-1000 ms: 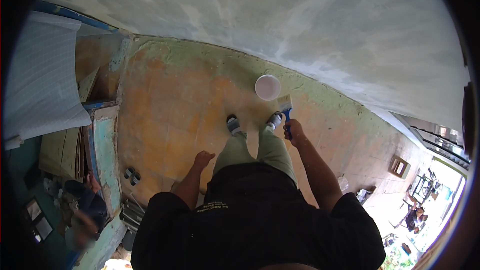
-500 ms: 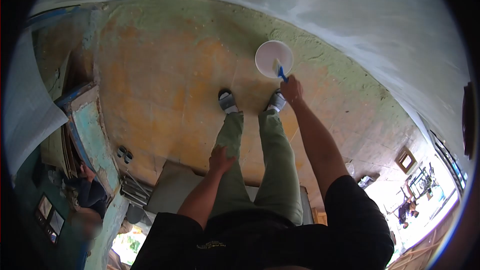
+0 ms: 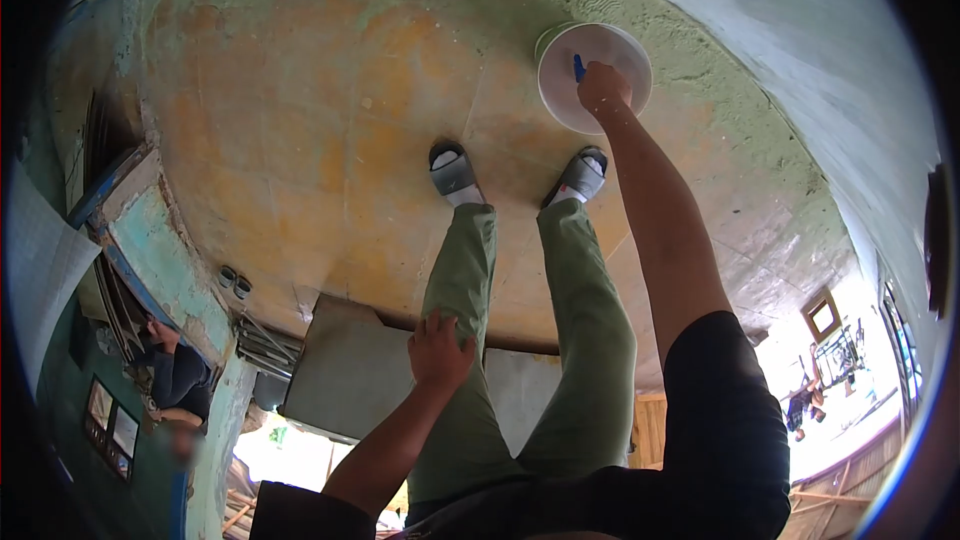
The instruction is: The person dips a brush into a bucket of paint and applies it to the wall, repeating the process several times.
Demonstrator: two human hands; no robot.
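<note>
My right hand (image 3: 604, 90) is closed around the blue handle of a paintbrush (image 3: 579, 67) and reaches over the open mouth of a white bucket (image 3: 545, 90). The hand hides part of the brush, and the bristles do not show. On the floor, close to the wall, stands the bucket, ahead of my right foot. My left hand (image 3: 440, 348) lies on my left leg at about the knee, its fingers spread over the green trousers (image 3: 462, 270).
A pale painted wall (image 3: 760, 0) curves along the upper right. Sandals (image 3: 235, 282) lie on the worn floor (image 3: 290, 170) at left. Behind my legs is a grey board (image 3: 350, 370). Another person (image 3: 185, 375) is beyond the left doorway; a wooden frame (image 3: 822, 316) stands at right.
My right hand has gone from beside the bucket's rim to over its mouth, taking the brush further inside. My view has leaned closer to the floor. My left hand stays on my leg.
</note>
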